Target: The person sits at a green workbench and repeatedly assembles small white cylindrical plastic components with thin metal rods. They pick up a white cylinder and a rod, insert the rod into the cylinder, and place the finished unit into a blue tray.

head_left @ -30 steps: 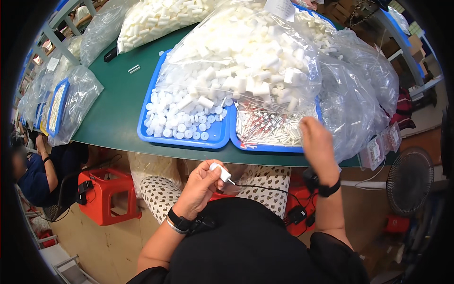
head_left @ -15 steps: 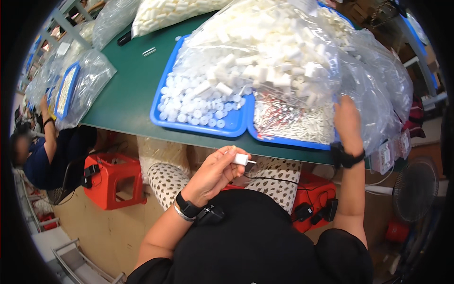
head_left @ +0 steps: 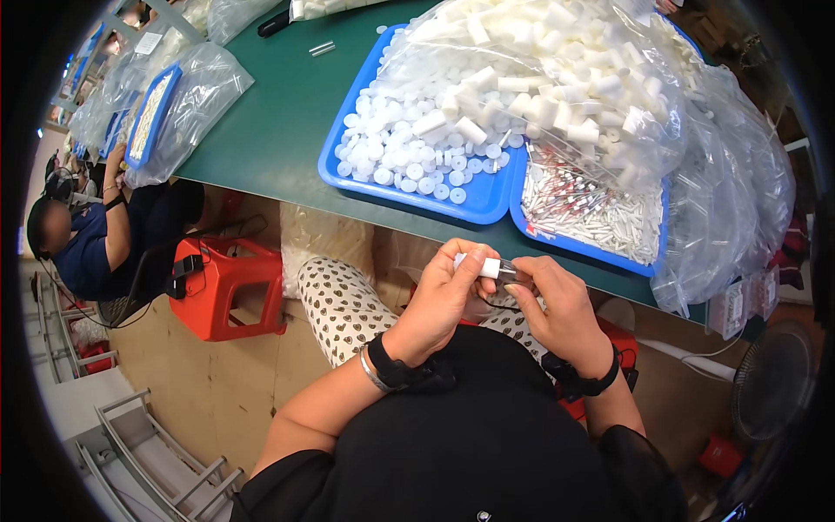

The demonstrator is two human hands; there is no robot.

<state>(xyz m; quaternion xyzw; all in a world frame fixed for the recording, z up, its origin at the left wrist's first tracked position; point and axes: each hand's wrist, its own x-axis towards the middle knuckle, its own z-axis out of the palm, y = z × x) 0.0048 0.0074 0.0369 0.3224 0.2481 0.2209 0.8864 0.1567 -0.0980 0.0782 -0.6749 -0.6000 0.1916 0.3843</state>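
Observation:
My left hand [head_left: 448, 300] pinches a small white cylinder [head_left: 489, 267], held level in front of my lap. From its right end, the fingers of my right hand [head_left: 561, 304] close on a small clear tube-like piece [head_left: 508, 271]. That piece seems to touch the white cylinder; how far one sits in the other I cannot tell. Beyond my hands, a blue tray [head_left: 417, 205] holds many round translucent white discs [head_left: 409, 165]. Beside it, a second blue tray [head_left: 591, 252] holds thin white sticks [head_left: 622, 228] and red-and-silver thin pieces [head_left: 565, 187].
A large clear bag of white foam cylinders [head_left: 557, 78] lies over both trays. Clear tubes [head_left: 322, 49] rest on the green table [head_left: 270, 122]. Empty-looking plastic bags [head_left: 731, 191] hang at right, near a fan [head_left: 772, 378]. Left are a red stool [head_left: 222, 304] and a co-worker [head_left: 87, 235].
My right hand has come from the bag beside the right tray to the white cylinder, now with a clear piece in its fingers. My left hand still holds the cylinder. The view has shifted.

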